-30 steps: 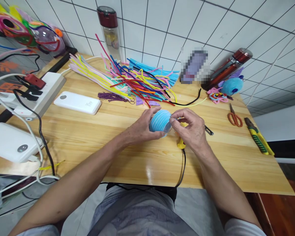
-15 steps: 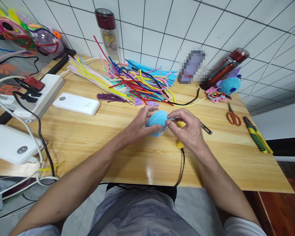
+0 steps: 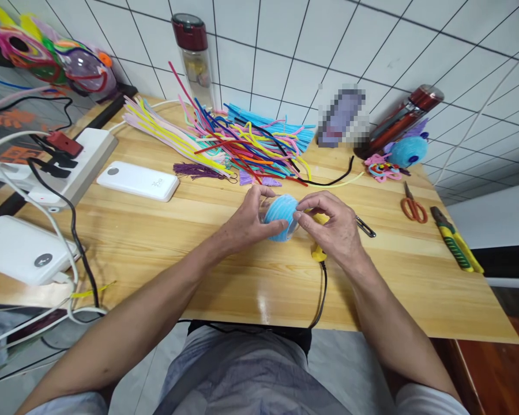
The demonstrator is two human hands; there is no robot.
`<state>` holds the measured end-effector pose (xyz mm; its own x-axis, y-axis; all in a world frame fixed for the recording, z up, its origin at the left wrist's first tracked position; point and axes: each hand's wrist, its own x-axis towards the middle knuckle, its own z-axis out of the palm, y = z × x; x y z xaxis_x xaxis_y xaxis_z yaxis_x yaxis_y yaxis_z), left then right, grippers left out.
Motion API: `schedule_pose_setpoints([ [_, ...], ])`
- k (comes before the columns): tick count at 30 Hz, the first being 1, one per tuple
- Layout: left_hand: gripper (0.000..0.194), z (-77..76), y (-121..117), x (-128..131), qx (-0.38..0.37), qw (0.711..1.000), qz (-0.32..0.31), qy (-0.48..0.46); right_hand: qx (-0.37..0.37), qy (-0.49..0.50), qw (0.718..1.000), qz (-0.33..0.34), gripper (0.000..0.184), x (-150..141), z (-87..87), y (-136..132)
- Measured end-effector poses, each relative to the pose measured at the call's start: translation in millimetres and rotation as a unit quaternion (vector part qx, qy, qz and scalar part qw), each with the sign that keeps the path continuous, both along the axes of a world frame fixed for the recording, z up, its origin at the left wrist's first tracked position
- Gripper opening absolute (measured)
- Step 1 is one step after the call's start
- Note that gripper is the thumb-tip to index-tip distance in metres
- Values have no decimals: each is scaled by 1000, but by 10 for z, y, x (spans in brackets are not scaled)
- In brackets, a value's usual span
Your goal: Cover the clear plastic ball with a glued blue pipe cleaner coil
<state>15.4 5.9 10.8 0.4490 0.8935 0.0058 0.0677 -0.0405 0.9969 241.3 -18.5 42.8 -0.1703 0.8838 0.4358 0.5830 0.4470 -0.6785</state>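
The left hand [image 3: 251,222] has shifted its thumb from the lower edge of the blue-wrapped clear piece [image 3: 279,212] onto its bands, apparently a steadier hold for wrapping. Its fingers clamp the piece between both hands. The right hand's [image 3: 338,225] thumb and forefinger are pinched together at the right edge; whether they grip a strand, one cannot tell. Fuzzy stems [image 3: 251,144] lie beyond the fingers.
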Motion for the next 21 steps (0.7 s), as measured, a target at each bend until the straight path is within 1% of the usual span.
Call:
schedule_pose_setpoints([
  [5, 74, -29, 11, 15, -7, 1000, -10, -8, 3, -6, 1000, 3, 5, -26, 6, -20],
  [10, 82, -44, 27, -1, 55, 998, 0, 17, 28, -8, 1000, 11, 6, -27, 19, -13],
  [16, 74, -32, 41, -25, 71, 995, 10, 76, 18, -10, 1000, -6, 8, -5, 1, 7],
  [21, 70, -22, 41, -29, 84, 993, 13, 85, 16, -19, 1000, -12, 9, -23, -10, 9],
])
